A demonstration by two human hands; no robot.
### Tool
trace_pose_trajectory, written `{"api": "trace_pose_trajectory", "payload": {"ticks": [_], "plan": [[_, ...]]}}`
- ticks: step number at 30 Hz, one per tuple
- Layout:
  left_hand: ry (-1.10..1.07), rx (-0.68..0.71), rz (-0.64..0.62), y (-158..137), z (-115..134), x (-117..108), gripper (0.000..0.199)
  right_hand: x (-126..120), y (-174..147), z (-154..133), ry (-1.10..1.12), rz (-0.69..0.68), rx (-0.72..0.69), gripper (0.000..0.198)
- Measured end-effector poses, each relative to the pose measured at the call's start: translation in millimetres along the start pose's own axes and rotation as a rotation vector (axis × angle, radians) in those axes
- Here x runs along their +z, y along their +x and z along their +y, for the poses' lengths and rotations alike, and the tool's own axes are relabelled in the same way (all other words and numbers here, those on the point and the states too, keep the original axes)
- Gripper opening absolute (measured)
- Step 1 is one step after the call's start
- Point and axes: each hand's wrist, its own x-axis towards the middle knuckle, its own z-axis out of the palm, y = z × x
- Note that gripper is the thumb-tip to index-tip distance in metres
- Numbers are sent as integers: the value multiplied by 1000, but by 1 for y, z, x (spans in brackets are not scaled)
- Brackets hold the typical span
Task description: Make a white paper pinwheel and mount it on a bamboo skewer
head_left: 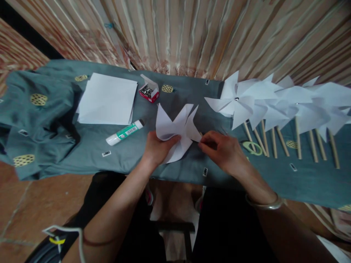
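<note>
A white paper pinwheel, with its blades partly folded, is held over the cloth in front of me. My left hand grips its left side, thumb pressed on the paper near the middle. At the right, my right hand pinches the tip of one blade between thumb and fingers. No stick shows on this pinwheel. Beyond it stands a small open red box of metal pins. A glue stick with a green label lies left of my left hand.
A stack of white paper sheets lies at the left. Several finished pinwheels on wooden sticks overlap along the right, with a light green ring-shaped object beside the sticks. The grey-green cloth is bunched at the far left; a curtain hangs behind.
</note>
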Motion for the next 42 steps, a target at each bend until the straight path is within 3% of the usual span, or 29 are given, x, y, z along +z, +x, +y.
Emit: {"api": "trace_pose_trajectory", "payload": {"ticks": [6, 10, 12, 15, 18, 21, 26, 32, 34, 42], "plan": [[-248, -133, 29, -1, 2, 3, 38, -10, -5, 9, -356, 49, -94, 11], [-344, -185, 0, -6, 3, 5, 41, -22, -5, 9, -397, 70, -56, 20], [-391, -199, -26, -9, 5, 7, 40, -22, 0, 10, -277, 177, 0, 21], [-404, -237, -77, -13, 9, 10, 38, -13, 12, 15, 141, 355, 40, 33], [-375, -261, -92, -16, 11, 11, 38, 1, 24, 18, 603, 294, 4, 35], [-374, -245, -104, -16, 10, 12, 39, 10, 29, 14, 722, 313, 10, 17], [-357, -241, -97, -14, 5, 12, 34, 8, 17, -6, 453, 438, -67, 7], [-386, -185, -100, -14, 1, 14, 31, 1, 5, -14, -146, 482, -491, 26], [-401, -176, -108, -14, 1, 14, 31, 2, 4, -12, -297, 468, -572, 33], [-358, -190, -77, -16, 4, 13, 28, 9, 4, -15, -485, 480, -611, 43]]}}
